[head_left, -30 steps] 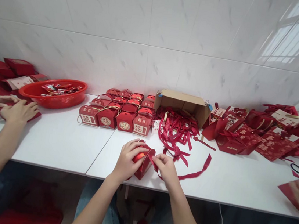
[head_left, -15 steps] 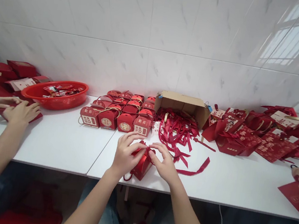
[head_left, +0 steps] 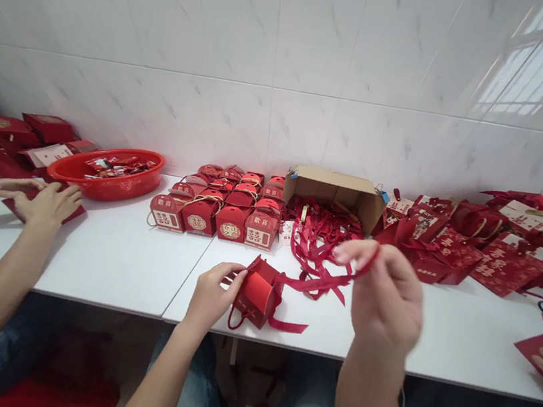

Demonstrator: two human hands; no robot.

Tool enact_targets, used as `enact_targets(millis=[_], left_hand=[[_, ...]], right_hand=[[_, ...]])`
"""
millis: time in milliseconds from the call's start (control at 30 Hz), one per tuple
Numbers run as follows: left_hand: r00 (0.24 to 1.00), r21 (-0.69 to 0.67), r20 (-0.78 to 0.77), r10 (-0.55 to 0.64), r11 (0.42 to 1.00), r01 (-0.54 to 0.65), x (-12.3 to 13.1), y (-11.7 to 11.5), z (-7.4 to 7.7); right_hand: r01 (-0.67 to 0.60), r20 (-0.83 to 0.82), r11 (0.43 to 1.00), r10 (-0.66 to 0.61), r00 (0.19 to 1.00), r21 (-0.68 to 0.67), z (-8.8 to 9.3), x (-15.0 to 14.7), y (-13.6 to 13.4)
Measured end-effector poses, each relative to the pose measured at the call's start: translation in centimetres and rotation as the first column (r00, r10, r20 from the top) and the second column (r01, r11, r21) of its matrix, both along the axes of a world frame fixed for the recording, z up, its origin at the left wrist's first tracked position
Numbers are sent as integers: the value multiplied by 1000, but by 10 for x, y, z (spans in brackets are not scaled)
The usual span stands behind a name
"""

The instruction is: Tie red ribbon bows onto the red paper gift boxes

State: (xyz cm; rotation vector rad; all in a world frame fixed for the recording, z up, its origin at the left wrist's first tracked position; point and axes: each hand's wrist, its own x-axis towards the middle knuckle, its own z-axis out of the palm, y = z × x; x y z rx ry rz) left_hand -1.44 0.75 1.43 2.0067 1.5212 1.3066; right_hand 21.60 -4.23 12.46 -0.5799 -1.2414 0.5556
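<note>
Since the earlier frame, the right hand (head_left: 389, 301) has drawn away from the small red box (head_left: 259, 293) and risen to the right, pulling a dark red ribbon (head_left: 313, 282) out with it; the left hand (head_left: 213, 290) has shifted to the box's left side. The right hand, slightly blurred, is mostly closed, with the ribbon gripped between its bent fingers. The left hand is half curled, thumb and fingertips touching the upper left edge of the box; whether they pinch it cannot be told.

The box rests on the white bench (head_left: 446, 329) between the two hands, closer to the left. The ribbon runs from its right side up to the right hand, and a loose tail lies below that span. A cord loop (head_left: 235, 320) hangs at the box's lower left, just below the left hand.

Beyond the hands, a cardboard carton (head_left: 340, 183) lies with a heap of ribbons (head_left: 306, 245) spilling from it. Rows of small boxes (head_left: 216, 219) stand beyond the left hand; farther left is a red basin (head_left: 111, 191) of wrapped sweets (head_left: 119, 167). Red bags (head_left: 451, 252) stand beyond the right hand, to its right.
</note>
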Motion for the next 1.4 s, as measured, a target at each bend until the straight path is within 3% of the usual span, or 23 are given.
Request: enact_targets(millis=[100,200,267,333,400,800,1033,1133,1267,1333,1400], left_hand=[[985,-71,153,78,995,-67,-1,1,-4],[957,-118,277,88,991,-57,-2,0,-6],[940,-138,330,79,990,-35,-1,-2,-6],[933,-149,352,69,989,-17,-1,-5,-6],[935,-142,348,64,990,-15,0,-8,-6],[943,-164,332,30,986,26,5,-22,-3],[947,-175,319,-37,980,97,2,-14,-5],[957,-144,285,-54,985,99,1,-10,-8],[996,-121,89,29,992,-18,-13,-6,-12],[991,-167,-22,134,977,-136,-28,-4,-16],[965,-225,-88,245,939,-259,-44,-2,-22]], right_hand=[[-25,309,970,102,946,-242,-20,-19,30],[53,588,900,238,773,-434,-49,-44,58],[118,687,860,308,658,-497,-64,-57,68],[138,718,842,346,604,-521,-73,-64,72],[142,720,839,350,599,-525,-76,-67,73],[158,749,833,374,547,-530,-78,-69,71],[149,745,839,366,558,-524,-78,-72,67],[122,710,848,343,615,-516,-80,-70,67],[163,593,876,160,789,-455,-85,-47,61],[208,514,879,48,856,-429,-89,-27,53],[205,439,861,25,898,-466,-96,-6,42]])
